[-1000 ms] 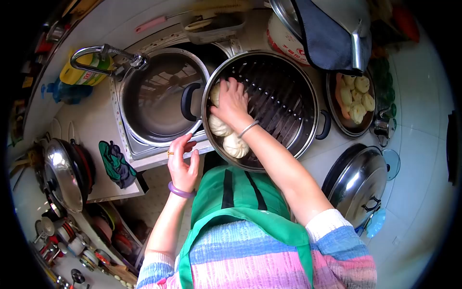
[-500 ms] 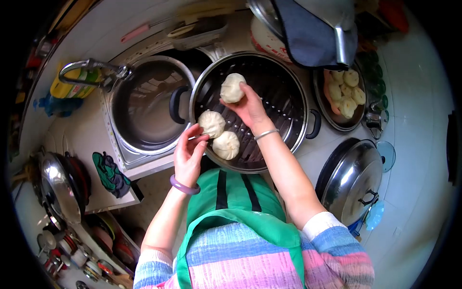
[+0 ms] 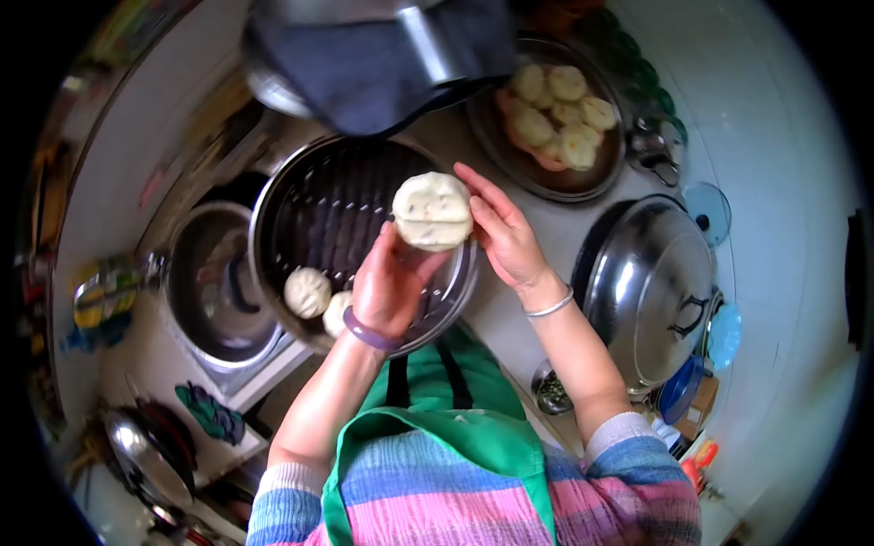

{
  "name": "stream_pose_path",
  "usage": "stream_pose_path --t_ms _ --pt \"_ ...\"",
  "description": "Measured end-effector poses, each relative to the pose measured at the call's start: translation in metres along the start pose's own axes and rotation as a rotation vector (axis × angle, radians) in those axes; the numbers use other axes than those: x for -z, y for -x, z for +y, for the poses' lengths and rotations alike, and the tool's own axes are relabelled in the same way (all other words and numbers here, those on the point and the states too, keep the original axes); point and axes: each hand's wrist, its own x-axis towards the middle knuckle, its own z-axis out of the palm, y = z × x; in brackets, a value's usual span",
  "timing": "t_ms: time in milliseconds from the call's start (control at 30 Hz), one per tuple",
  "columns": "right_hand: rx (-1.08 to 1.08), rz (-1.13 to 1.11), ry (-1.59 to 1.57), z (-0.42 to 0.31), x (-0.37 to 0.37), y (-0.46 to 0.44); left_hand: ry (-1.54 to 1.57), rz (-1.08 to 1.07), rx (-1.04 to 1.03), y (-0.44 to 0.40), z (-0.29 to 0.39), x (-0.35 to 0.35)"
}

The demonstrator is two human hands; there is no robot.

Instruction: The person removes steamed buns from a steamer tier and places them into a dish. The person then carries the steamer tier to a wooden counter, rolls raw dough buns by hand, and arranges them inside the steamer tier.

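Fingers [image 3: 487,188] of both hands [image 3: 390,287] now hold the bun [image 3: 432,211] (just the right [image 3: 517,247] before).

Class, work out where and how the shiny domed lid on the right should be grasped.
Probably best by the dark handle, coming from the lid's outer, domed side and curling the fingers around it: it stands out from the smooth, curved metal, which offers little else to grip.
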Motion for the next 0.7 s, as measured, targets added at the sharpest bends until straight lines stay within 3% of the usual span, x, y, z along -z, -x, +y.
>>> stream_pose_path --t_ms 100,267,400,433,500,600,700 --pt "0.02 -0.002 0.122 -0.029 0.05 0.001 -0.12 -0.051 0.048 -0.032 -0.014 -0.033" --pt "0.133 0.2 0.299 -0.072 0.134 -0.018 -0.449 -0.038 -0.004 -0.105 -0.054 -0.1" --pt "0.146 0.313 0.477 -0.11 0.198 -0.056 -0.49 -0.097 0.017 -0.191 -0.081 -0.139" --pt "0.198 0.302 0.56 -0.113 0.217 -0.071 -0.499 -0.117 0.008 -0.213 -0.087 -0.146" --pt "0.123 0.41 0.543 -0.114 0.244 -0.095 -0.594 -0.099 0.003 -0.251 -0.096 -0.157" --pt "0.029 0.472 0.777 -0.106 0.278 -0.129 -0.753 -0.071 0.076 -0.284 -0.098 -0.174" --pt "0.075 0.511 0.895 -0.083 0.289 -0.15 -0.86 -0.077 0.07 -0.308 -0.104 -0.169"
